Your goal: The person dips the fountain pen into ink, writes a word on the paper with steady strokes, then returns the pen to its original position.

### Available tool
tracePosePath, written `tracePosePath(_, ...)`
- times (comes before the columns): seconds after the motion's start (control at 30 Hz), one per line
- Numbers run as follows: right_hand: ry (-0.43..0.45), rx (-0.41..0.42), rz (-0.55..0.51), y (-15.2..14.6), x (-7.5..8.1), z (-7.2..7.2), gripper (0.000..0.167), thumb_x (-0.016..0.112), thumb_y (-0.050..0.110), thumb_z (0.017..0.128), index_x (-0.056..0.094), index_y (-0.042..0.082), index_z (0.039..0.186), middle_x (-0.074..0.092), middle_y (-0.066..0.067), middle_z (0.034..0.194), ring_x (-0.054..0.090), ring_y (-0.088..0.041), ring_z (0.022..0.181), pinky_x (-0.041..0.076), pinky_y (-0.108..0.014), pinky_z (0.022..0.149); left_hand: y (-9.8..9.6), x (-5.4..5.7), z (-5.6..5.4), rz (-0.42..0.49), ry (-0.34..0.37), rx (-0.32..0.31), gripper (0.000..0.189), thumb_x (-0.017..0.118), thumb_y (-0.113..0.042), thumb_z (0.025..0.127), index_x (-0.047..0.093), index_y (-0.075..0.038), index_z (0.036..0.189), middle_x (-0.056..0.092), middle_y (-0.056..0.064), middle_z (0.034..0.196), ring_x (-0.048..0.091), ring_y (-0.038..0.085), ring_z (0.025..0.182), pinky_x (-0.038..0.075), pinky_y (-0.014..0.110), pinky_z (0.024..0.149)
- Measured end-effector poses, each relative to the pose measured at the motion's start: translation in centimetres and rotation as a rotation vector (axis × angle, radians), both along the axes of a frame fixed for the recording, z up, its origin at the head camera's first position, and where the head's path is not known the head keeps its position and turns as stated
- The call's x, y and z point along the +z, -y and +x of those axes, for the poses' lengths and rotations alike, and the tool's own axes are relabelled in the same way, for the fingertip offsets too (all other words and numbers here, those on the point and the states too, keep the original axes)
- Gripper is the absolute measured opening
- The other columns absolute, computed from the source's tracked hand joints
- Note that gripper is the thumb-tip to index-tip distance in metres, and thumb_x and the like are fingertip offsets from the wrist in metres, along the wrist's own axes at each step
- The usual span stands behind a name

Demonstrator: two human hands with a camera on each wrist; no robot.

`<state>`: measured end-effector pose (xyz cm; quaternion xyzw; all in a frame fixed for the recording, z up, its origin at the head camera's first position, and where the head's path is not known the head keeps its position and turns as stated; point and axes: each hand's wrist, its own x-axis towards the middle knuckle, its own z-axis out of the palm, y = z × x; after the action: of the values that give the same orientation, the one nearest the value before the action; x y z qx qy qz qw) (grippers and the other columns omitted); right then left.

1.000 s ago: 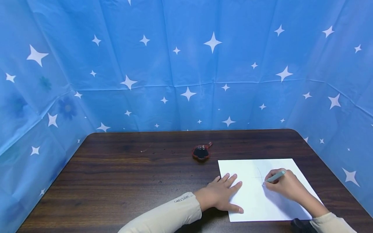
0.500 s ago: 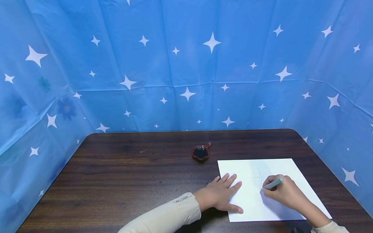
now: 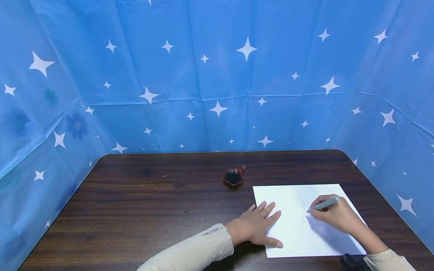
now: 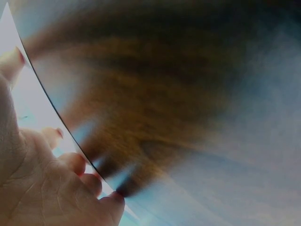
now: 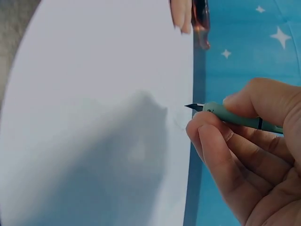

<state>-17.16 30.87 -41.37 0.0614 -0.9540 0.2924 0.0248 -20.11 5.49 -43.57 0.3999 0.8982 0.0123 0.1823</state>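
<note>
Head view: the pen [image 3: 326, 203] is pinched by the right hand [image 3: 338, 215] over the paper [image 3: 295, 241], whose left edge is pressed by the left hand [image 3: 255, 226], fingers spread, and whose lines [image 3: 303, 210] could be smudged by a dragging right hand.

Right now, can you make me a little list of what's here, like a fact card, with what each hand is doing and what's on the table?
Left hand: resting on the paper's left edge, fingers spread
Right hand: holding the pen over the paper
Pen: green, with a dark pointed tip; whether it touches the paper, I can't tell
Paper: white, with a few faint lines
Table: dark brown, wood-look
Red container: beyond the paper, something dark inside
Curtain: blue, white stars
</note>
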Motion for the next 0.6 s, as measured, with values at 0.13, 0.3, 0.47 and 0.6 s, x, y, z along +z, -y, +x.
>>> tracePosePath(0.13,-0.021,-0.017,0.016,-0.5,-0.3,-0.7,0.006,0.070,0.013,0.082,0.071,0.007,0.081,0.055,0.006,0.058,0.041,-0.007,0.052,0.034,-0.023,0.050,0.1,0.0,0.0,0.005,0.010,0.001,0.087,0.044,-0.074,0.084,0.011,-0.035,0.154,-0.001,-0.007,0.162,0.001,0.015,0.148,0.011,0.039,0.118)
tracePosePath(0.3,-0.023,-0.015,0.017,-0.7,-0.6,-1.3,0.004,0.071,0.011,0.081,0.071,0.007,0.081,0.057,0.006,0.060,0.043,-0.007,0.053,0.035,-0.024,0.050,0.1,-0.1,0.0,0.006,0.009,0.003,0.087,0.044,-0.074,0.084,0.011,-0.035,0.154,0.000,-0.007,0.162,0.001,0.015,0.148,0.011,0.039,0.118)
tracePosePath(0.47,-0.029,0.000,0.014,-0.7,-0.9,-1.6,0.003,0.073,0.008,0.080,0.071,0.007,0.080,0.058,0.006,0.059,0.042,-0.007,0.052,0.034,-0.024,0.049,0.1,-0.1,0.0,0.002,0.008,0.006,0.087,0.044,-0.075,0.084,0.011,-0.035,0.154,0.000,-0.007,0.161,0.001,0.014,0.148,0.011,0.039,0.118)
tracePosePath(0.6,-0.030,0.000,0.014,-0.8,-1.0,-1.7,0.003,0.073,0.008,0.079,0.070,0.007,0.079,0.058,0.006,0.059,0.043,-0.007,0.052,0.034,-0.023,0.049,0.1,0.0,0.0,0.008,0.013,0.008,0.087,0.045,-0.074,0.084,0.011,-0.035,0.154,0.000,-0.007,0.162,0.001,0.015,0.148,0.010,0.040,0.118)
